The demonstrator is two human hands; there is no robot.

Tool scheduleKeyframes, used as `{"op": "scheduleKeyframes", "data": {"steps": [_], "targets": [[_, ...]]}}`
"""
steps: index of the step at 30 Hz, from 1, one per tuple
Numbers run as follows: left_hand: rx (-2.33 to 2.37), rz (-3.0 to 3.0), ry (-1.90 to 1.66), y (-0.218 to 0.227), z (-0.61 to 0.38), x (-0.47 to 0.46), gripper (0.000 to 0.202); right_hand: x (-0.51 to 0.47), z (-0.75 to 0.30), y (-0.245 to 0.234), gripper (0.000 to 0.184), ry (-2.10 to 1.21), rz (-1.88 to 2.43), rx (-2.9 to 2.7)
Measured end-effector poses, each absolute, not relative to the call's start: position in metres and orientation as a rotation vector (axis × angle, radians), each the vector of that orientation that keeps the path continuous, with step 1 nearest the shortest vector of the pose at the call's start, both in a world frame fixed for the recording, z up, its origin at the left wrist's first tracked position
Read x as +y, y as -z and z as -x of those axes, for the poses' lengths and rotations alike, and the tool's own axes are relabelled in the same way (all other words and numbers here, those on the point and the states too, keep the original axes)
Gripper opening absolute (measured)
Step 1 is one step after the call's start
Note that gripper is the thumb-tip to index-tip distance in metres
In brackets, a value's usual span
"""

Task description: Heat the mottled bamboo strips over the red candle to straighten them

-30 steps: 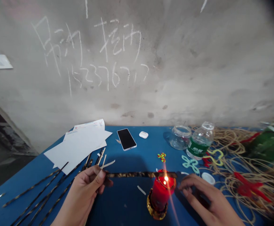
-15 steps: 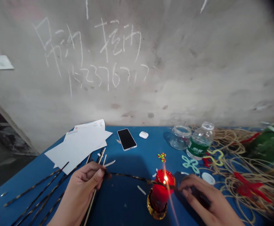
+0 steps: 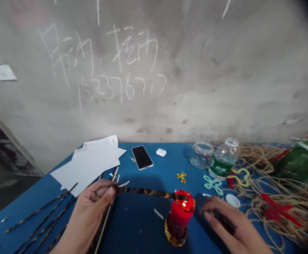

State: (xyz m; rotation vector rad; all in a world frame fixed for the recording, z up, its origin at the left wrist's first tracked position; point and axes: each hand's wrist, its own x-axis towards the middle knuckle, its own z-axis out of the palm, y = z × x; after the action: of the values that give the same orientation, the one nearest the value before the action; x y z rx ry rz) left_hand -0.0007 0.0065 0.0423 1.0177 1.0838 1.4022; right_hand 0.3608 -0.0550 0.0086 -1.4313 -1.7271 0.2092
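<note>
My left hand [image 3: 97,203] is closed, pinching one end of a thin, dark brown mottled strip [image 3: 148,192] between thumb and fingers. The strip reaches rightward, with its other end over the top of a red candle [image 3: 180,219]. That candle stands upright in a gold-coloured base [image 3: 175,240], glowing at the top; the strip partly covers the flame. Just right of the candle is my right hand [image 3: 229,222], apart from the strip. Its fingers are curled, thumb tip close to the forefinger, with nothing visible between them. More mottled strips [image 3: 48,218] lie beneath and left of my left hand.
White papers [image 3: 90,162], a phone [image 3: 142,157] and a white case [image 3: 161,152] lie on the blue table [image 3: 135,225]. A glass jar [image 3: 201,155], a green-labelled bottle [image 3: 224,160], a white cap [image 3: 232,201] and tangled tan cords [image 3: 259,183] occupy the right side.
The strip has turned to show its broad face, and its right end now lies over the candle top, away from my right fingertips. Less flame shows. Both hands stay nearly in place.
</note>
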Motion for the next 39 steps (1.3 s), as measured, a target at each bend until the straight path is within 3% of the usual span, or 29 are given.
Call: {"op": "scheduleKeyframes", "data": {"steps": [13,39], "targets": [[1.047,-0.962,-1.457,-0.044,0.003,0.004,0.039,-0.060,-0.382,0.009,0.021,-0.534,1.383,-1.875],[1.031,-1.005,-1.480,-0.049,0.001,0.004,0.040,-0.062,-0.380,0.007,0.023,-0.585,1.388,-1.879]]}}
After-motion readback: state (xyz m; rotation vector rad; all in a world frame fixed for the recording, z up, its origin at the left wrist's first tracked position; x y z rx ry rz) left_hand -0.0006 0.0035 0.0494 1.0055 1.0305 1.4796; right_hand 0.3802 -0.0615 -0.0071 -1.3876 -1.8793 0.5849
